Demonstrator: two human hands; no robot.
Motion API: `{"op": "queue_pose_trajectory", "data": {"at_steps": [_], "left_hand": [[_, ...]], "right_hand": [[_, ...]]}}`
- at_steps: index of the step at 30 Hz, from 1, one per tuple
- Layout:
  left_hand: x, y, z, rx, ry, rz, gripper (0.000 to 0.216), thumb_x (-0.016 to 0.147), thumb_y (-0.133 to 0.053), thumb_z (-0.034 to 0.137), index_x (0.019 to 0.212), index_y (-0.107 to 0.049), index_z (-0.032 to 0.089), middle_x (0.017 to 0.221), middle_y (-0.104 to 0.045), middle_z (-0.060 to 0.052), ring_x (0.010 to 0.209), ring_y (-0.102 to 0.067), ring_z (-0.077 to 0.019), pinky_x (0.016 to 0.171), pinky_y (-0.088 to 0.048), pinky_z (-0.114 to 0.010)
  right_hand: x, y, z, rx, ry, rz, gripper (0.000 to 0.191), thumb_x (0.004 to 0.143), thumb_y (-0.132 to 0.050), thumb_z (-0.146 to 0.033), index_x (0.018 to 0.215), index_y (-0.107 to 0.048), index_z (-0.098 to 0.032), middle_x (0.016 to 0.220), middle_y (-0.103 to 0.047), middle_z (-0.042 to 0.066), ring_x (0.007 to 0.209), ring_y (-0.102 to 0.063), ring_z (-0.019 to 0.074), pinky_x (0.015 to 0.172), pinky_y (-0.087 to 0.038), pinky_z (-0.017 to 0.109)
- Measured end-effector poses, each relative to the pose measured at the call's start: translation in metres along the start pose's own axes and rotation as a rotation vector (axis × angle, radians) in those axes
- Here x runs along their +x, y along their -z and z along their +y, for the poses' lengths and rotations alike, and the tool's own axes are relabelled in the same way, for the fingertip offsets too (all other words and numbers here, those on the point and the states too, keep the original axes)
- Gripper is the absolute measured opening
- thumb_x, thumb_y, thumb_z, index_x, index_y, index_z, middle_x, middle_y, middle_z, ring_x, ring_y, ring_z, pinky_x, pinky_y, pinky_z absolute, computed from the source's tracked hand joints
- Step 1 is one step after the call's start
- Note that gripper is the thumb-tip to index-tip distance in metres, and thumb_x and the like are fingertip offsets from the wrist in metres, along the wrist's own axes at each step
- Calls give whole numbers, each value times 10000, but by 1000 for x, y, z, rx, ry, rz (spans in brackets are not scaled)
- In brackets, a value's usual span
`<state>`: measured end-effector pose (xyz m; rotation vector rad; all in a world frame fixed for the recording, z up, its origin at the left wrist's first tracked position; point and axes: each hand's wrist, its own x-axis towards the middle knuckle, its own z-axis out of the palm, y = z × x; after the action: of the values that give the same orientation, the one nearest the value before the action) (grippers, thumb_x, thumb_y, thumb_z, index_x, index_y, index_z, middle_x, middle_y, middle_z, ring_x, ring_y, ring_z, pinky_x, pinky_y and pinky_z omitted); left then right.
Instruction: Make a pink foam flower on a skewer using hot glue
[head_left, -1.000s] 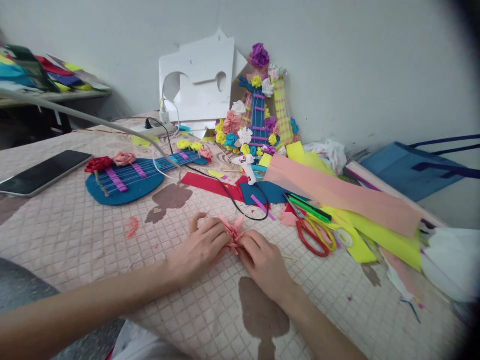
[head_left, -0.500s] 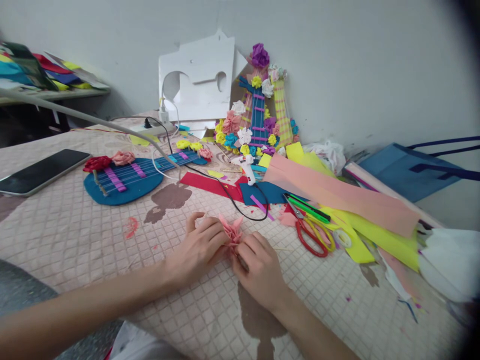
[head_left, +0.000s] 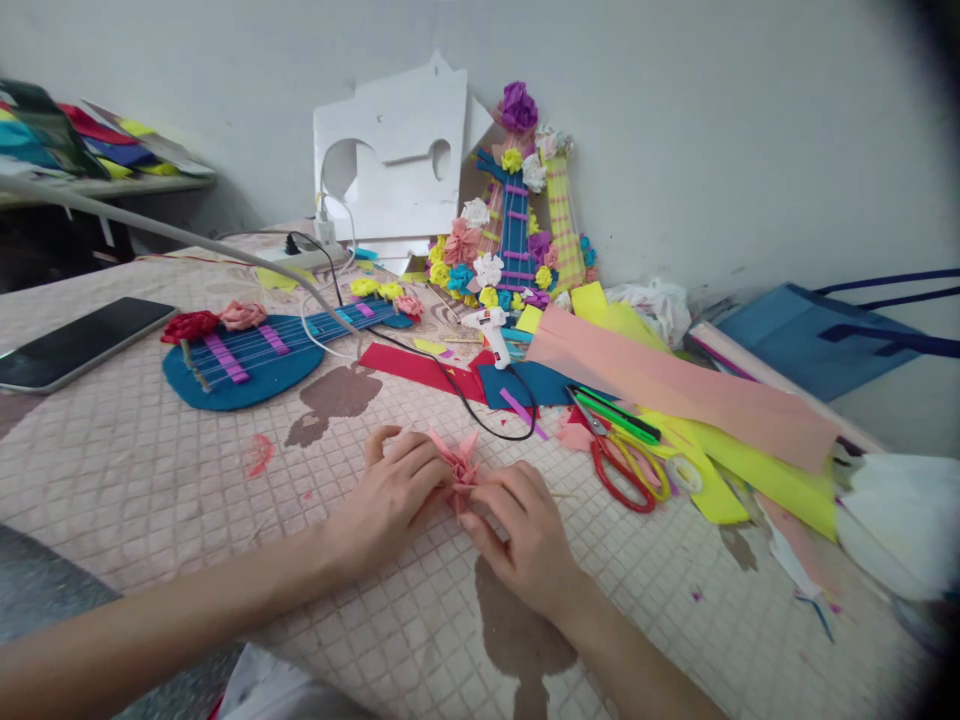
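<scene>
Between my two hands, just above the tablecloth, is a pink paper flower (head_left: 460, 462) with pointed petals. My left hand (head_left: 405, 478) pinches its left side, and my right hand (head_left: 517, 520) grips the right side with thumb and fingers. The fingertips partly hide the flower. A thin pale stick (head_left: 564, 495) shows just right of my right hand; its other end is hidden. Beyond my hands lies a black cord (head_left: 469, 405) leading to a white glue gun (head_left: 491, 332).
Red-handled scissors (head_left: 622, 478), a green cutter (head_left: 619, 412) and a tape roll (head_left: 685, 475) lie to the right among pink and yellow sheets. A blue paper guitar (head_left: 247, 365) and a phone (head_left: 86, 343) are on the left. Flower-decorated guitars (head_left: 517, 220) lean against the wall.
The flower has tilted slightly and shows more of its petals. My right thumb and fingers have shifted a little apart around its lower side; both hands keep hold.
</scene>
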<state>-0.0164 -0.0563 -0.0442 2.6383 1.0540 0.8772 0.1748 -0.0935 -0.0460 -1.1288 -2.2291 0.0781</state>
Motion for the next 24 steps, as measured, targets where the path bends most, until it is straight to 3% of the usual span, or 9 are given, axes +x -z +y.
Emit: {"op": "queue_pose_trajectory", "data": {"at_steps": [3,14,24], "left_hand": [[0,1,0,1,-2,-7,137,923,-470,206,819,-560,195,813,-606,17,900,-510,-169,964,-200,-430],[0,4,3,42,-16,-37,166,934,-435,208,830,-564,202,830,-612,15,914,-507,-171,985,-176,-427],[-3,-1,3,133,-94,52,169,931,-429,168,859,-578,205,888,-613,-7,990,-505,-184,1027,-161,-447]], "right_hand": [[3,4,3,-32,-50,48,87,899,-501,-222,910,-582,-193,876,-572,55,852,-500,205,746,-413,361],[5,-7,8,-87,-42,-66,83,905,-502,-179,866,-576,-179,874,-589,45,857,-496,194,758,-403,346],[5,-4,6,-156,-19,-102,144,922,-464,-183,836,-580,-180,865,-595,48,836,-498,193,731,-386,335]]}}
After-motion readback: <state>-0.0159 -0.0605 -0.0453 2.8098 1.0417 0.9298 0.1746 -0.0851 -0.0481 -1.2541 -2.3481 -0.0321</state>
